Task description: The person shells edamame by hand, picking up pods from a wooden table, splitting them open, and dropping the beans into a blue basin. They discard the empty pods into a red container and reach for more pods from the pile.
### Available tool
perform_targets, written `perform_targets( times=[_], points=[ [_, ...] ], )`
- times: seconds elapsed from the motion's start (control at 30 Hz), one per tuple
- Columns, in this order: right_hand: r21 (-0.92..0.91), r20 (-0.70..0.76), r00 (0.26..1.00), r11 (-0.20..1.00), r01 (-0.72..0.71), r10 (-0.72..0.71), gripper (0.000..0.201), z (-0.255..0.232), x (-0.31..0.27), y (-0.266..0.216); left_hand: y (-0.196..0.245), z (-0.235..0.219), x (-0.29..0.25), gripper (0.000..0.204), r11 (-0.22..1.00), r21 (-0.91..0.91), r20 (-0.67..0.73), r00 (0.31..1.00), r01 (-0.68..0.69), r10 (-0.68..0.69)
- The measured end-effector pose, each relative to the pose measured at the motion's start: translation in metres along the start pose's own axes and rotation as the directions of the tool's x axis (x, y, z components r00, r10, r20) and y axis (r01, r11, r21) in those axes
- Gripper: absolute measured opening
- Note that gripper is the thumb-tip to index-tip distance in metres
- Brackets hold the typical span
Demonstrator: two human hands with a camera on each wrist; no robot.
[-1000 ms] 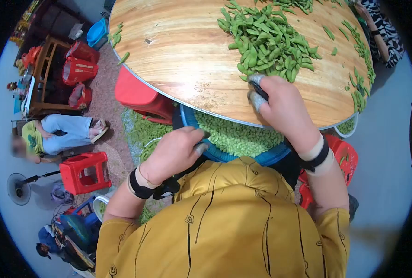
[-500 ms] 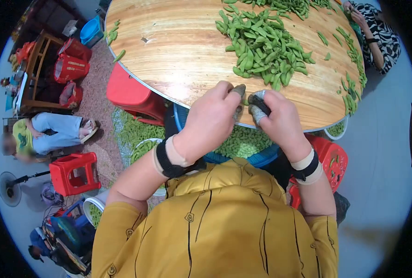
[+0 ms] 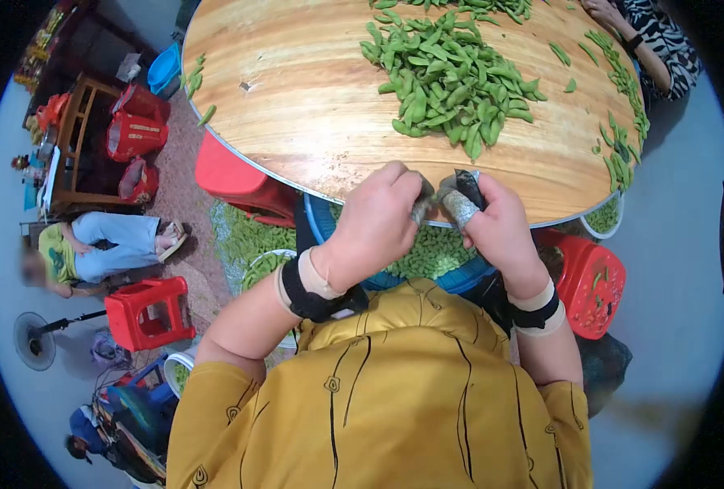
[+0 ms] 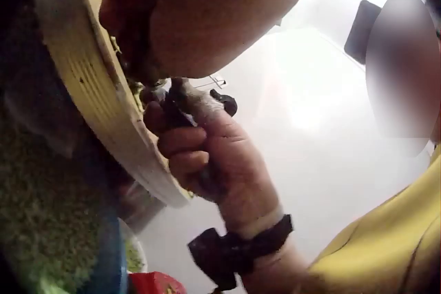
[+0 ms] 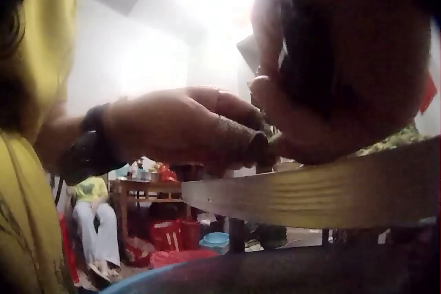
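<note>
My two hands meet over the near edge of the round wooden table (image 3: 297, 134), thumbs and fingertips wrapped in worn grey covering. With thumb and index finger my left hand (image 3: 378, 212) pinches a green soybean pod, mostly hidden by the fingers; a bit of the pod (image 5: 273, 144) shows in the right wrist view. My right hand (image 3: 504, 224) is curled, gripping a small black object (image 3: 468, 186) between thumb and index finger, right at the left fingertips; I cannot tell its kind. A pile of soybean pods (image 3: 455, 81) lies beyond. Below the hands, a blue basin (image 3: 317, 220) holds shelled beans (image 3: 431, 253).
Red stools stand left (image 3: 235, 175) and right (image 3: 586, 281) of the basin. More pods (image 3: 252, 244) lie on the floor at left. A person in a zebra-print top (image 3: 663, 49) sits across the table; another person (image 3: 109, 236) sits at far left.
My left hand has come up from over the basin to meet the right hand at the table edge. The right hand has drawn back slightly from the pod pile.
</note>
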State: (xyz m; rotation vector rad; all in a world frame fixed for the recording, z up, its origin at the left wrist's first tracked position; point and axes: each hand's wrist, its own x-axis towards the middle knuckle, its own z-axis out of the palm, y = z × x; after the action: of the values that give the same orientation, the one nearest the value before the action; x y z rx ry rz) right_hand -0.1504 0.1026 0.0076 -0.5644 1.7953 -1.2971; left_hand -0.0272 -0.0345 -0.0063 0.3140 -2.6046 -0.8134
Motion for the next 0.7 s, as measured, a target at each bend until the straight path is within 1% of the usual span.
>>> perform_targets(
  times=[0.03, 0.07, 0.1, 0.13, 0.17, 0.23, 0.27, 0.3, 0.33, 0.37, 0.4, 0.43, 0.47, 0.5, 0.53, 0.57, 0.63, 0.67, 0.7],
  points=[
    [0.007, -0.002, 1.000, 1.000, 0.002, -0.002, 0.013, -0.001, -0.001, -0.001, 0.002, -0.002, -0.001, 0.014, 0.996, -0.085, 0.025, 1.000, 0.002, 0.001],
    [0.059, 0.009, 1.000, 0.998, 0.005, -0.006, 0.012, -0.001, -0.002, -0.001, 0.006, -0.005, -0.002, 0.014, 0.997, -0.080, 0.028, 1.000, -0.001, 0.003],
    [0.110, 0.020, 1.000, 0.994, 0.008, -0.010, 0.012, -0.001, -0.003, -0.001, 0.011, -0.010, -0.001, 0.014, 0.988, -0.146, 0.066, 0.997, 0.043, -0.034],
    [0.115, 0.018, 1.000, 0.993, 0.010, -0.012, 0.012, -0.002, -0.004, 0.000, 0.014, -0.013, -0.001, 0.014, 0.974, -0.209, 0.105, 0.992, 0.088, -0.067],
    [0.115, 0.034, 0.999, 0.993, 0.021, -0.025, 0.012, -0.003, -0.005, 0.000, 0.012, -0.013, -0.001, 0.014, 0.975, -0.206, 0.109, 0.992, 0.086, -0.064],
    [0.118, 0.051, 0.998, 0.993, 0.030, -0.036, 0.012, -0.004, -0.008, 0.004, 0.008, -0.010, -0.004, 0.014, 0.967, -0.245, 0.224, 0.975, 0.066, -0.010],
    [0.149, 0.063, 0.996, 0.987, 0.060, -0.070, 0.015, -0.004, -0.009, 0.008, 0.007, -0.009, -0.005, 0.014, 0.968, -0.243, 0.227, 0.974, 0.067, -0.011],
    [0.180, 0.074, 0.992, 0.980, 0.089, -0.103, 0.018, -0.003, -0.010, 0.010, 0.007, -0.008, -0.006, 0.014, 0.932, -0.317, 0.244, 0.965, 0.175, -0.099],
    [0.183, 0.072, 0.992, 0.979, 0.087, -0.102, 0.018, -0.002, -0.014, 0.010, 0.007, -0.008, -0.006, 0.014, 0.880, -0.385, 0.268, 0.946, 0.279, -0.183],
    [0.189, 0.068, 0.994, 0.979, 0.071, -0.085, 0.024, -0.001, -0.018, 0.006, 0.008, -0.009, -0.006, 0.014, 0.880, -0.384, 0.271, 0.945, 0.280, -0.182],
    [0.194, 0.065, 0.996, 0.979, 0.054, -0.068, 0.030, 0.000, -0.023, 0.004, 0.010, -0.011, -0.006, 0.013, 0.859, -0.395, 0.287, 0.932, 0.326, -0.222],
    [0.196, 0.065, 0.996, 0.979, 0.053, -0.067, 0.030, -0.002, -0.026, 0.002, 0.011, -0.012, -0.006, 0.013, 0.835, -0.406, 0.302, 0.917, 0.372, -0.262],
    [0.158, 0.104, 0.992, 0.986, 0.058, -0.075, 0.035, -0.004, -0.030, 0.000, 0.012, -0.010, -0.007, 0.013, 0.835, -0.405, 0.304, 0.916, 0.373, -0.262],
    [0.121, 0.143, 0.987, 0.991, 0.063, -0.080, 0.041, -0.005, -0.032, 0.000, 0.012, -0.005, -0.007, 0.011, 0.813, -0.464, 0.264, 0.931, 0.351, -0.251],
    [0.122, 0.142, 0.987, 0.991, 0.062, -0.080, 0.041, -0.005, -0.033, -0.001, 0.012, -0.003, -0.008, 0.009, 0.789, -0.522, 0.221, 0.945, 0.324, -0.242],
    [0.135, 0.153, 0.986, 0.990, 0.049, -0.070, 0.043, -0.003, -0.034, -0.002, 0.012, -0.003, -0.007, 0.009, 0.790, -0.522, 0.221, 0.945, 0.323, -0.241],
    [0.150, 0.162, 0.985, 0.988, 0.036, -0.060, 0.045, -0.004, -0.035, -0.002, 0.011, -0.004, -0.007, 0.014, 0.885, -0.389, 0.252, 0.954, 0.256, -0.165],
    [0.159, 0.175, 0.982, 0.987, 0.038, -0.066, 0.045, -0.005, -0.035, -0.001, 0.012, -0.005, -0.007, 0.014, 0.886, -0.388, 0.254, 0.953, 0.255, -0.163],
    [0.168, 0.187, 0.980, 0.985, 0.041, -0.073, 0.044, -0.006, -0.034, 0.000, 0.014, -0.005, -0.006, 0.016, 0.929, -0.333, 0.195, 0.975, 0.165, -0.103]
  ],
)
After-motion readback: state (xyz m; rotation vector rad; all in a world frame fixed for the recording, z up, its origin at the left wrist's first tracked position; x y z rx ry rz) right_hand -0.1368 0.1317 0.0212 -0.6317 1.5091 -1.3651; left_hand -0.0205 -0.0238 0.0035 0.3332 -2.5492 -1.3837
